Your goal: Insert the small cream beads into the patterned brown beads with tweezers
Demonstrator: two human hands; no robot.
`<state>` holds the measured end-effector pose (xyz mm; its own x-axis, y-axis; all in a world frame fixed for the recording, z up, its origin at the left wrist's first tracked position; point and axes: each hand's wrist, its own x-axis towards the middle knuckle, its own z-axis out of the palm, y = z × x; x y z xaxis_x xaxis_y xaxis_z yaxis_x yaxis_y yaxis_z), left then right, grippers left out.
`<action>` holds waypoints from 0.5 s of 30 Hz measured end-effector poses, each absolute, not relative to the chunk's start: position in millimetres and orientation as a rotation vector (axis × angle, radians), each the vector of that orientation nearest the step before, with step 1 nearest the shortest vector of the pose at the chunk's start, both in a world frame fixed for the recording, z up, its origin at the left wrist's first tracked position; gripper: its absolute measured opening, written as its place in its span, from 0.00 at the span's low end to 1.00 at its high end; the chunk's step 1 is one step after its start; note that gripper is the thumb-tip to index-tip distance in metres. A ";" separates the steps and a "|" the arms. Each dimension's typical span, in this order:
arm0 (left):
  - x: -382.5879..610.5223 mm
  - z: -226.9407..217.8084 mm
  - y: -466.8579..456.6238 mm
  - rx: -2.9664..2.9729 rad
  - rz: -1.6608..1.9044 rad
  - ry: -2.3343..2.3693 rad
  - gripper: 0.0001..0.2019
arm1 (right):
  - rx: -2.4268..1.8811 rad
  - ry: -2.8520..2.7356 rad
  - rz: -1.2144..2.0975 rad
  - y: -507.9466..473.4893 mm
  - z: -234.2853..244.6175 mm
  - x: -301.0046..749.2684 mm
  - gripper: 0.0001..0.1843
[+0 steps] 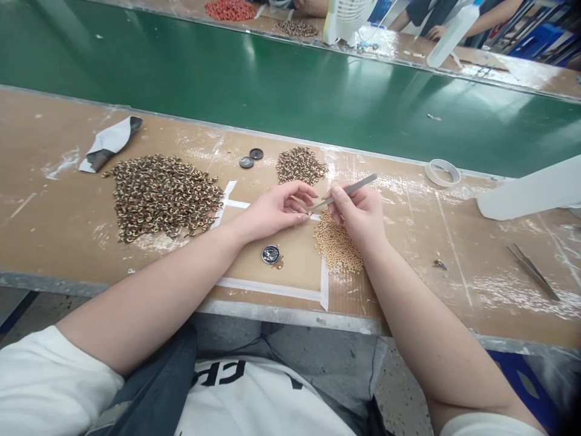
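Tweezers (358, 184) are gripped in my right hand (361, 212), their tips pointing left toward my left fingertips. My left hand (276, 209) is closed in a loose pinch, with a tiny dark piece at the thumb tip, too small to name. Under my right hand lies a pile of small tan beads (338, 245). Beyond my hands is a small heap of brown and gold metal-looking parts (300, 165). Nearer to me, a round black dish (271, 254) with shiny contents stands inside a white tape outline (272, 287).
A large heap of similar parts (166, 194) lies left. Two black round lids (252, 157) sit behind. To the right are a tape roll (442, 173), a white bottle (526, 191) and other tweezers (535, 272). Across the green belt (227, 79) a person's hand (436, 32) shows.
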<state>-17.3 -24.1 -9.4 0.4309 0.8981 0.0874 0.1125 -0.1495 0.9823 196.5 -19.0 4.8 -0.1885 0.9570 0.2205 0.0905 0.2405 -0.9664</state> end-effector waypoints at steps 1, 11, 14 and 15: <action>-17.2 -9.6 -24.2 1.571 0.890 0.916 0.20 | -1.031 -1.519 1.096 -19.0 5.1 196.5 0.23; -15.6 -4.0 -27.7 1.535 0.873 0.970 0.17 | -0.910 -1.252 1.216 -12.6 -0.8 200.6 0.16; -13.6 -3.0 -29.0 1.477 0.866 1.005 0.15 | -0.885 -1.228 1.237 -13.2 -0.5 199.8 0.16; -13.1 -3.2 -29.2 1.461 0.865 1.018 0.14 | -0.876 -1.219 1.244 -13.5 -0.3 199.5 0.16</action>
